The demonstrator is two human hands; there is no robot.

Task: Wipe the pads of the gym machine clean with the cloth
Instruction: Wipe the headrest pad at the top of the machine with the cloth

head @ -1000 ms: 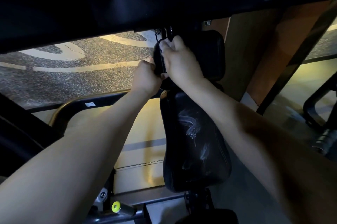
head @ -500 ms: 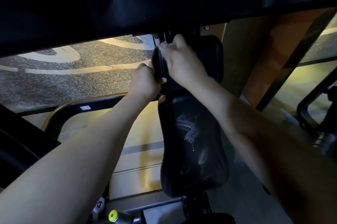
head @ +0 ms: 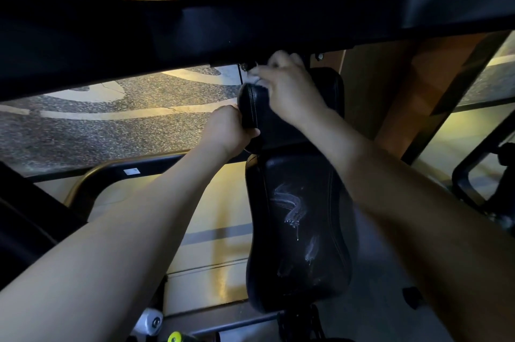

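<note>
Since 0.5 s earlier the right hand [head: 284,88] had risen from the left edge of the upper pad [head: 320,107] to its top left corner, just under the black crossbar [head: 195,35]; the left hand [head: 231,130] had stayed put. Left hand: fingers curled round the upper pad's left edge, gripping it. Right hand: motion-blurred, fingers bent; a pale blur at its fingertips was probably the cloth [head: 254,78], but whether the hand gripped it could not be told. The lower pad [head: 298,258] sat directly below the upper one, upright, with white wet streaks [head: 289,205] on its face. Speckled floor [head: 111,132] lay behind to the left.
</note>
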